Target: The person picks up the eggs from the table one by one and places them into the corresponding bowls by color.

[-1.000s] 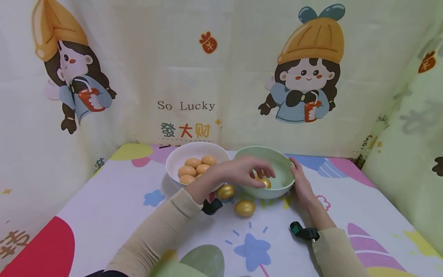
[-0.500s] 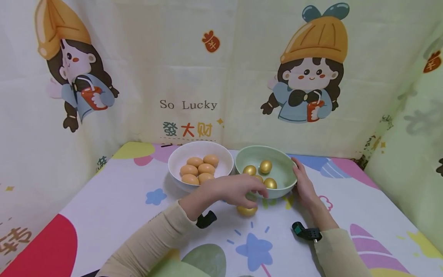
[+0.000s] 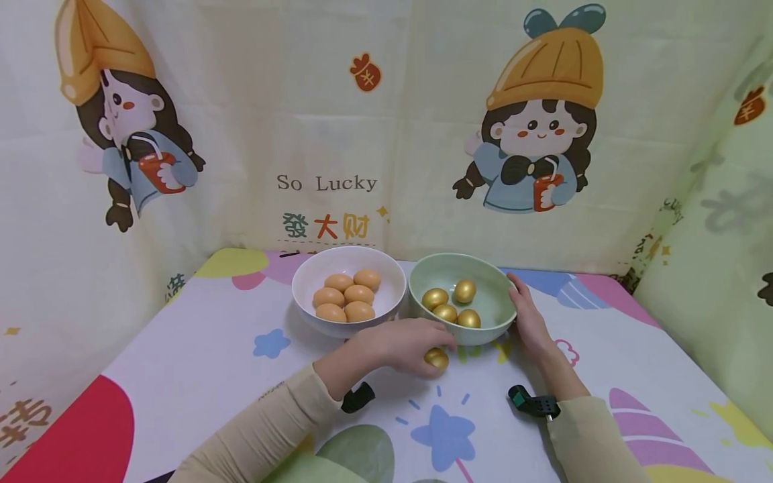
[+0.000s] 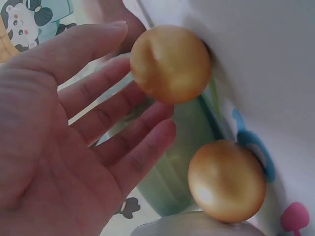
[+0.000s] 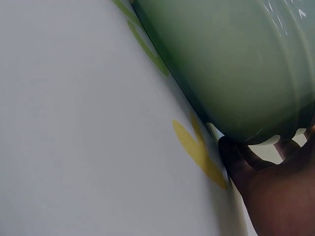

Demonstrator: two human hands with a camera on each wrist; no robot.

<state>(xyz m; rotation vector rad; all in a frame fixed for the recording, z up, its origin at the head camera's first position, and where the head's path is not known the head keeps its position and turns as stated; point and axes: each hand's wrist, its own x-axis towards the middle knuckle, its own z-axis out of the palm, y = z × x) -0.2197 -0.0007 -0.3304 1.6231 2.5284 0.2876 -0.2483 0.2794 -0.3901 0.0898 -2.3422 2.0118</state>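
My left hand (image 3: 404,345) is low over the table in front of the bowls. Its thumb and fingers are spread around a gold egg (image 3: 436,361); in the left wrist view the fingers look fairly straight, with fingertips right at that egg. Another gold egg (image 4: 226,182) lies on the table closer to the white bowl, hidden behind my left hand in the head view. My right hand (image 3: 531,322) holds the right side of the green bowl (image 3: 498,295), its fingers curved along the outer wall. Several gold eggs (image 3: 465,291) lie inside that bowl.
The white bowl (image 3: 389,285), with several brown eggs (image 3: 329,297) in it, stands left of the green one, close beside it. Both rest on a patterned tablecloth (image 3: 199,376). A printed curtain (image 3: 417,134) hangs right behind the table's far edge.
My left hand has moved from above the green bowl, down and toward me, to the gold egg on the table. The right hand has stayed at the bowl.
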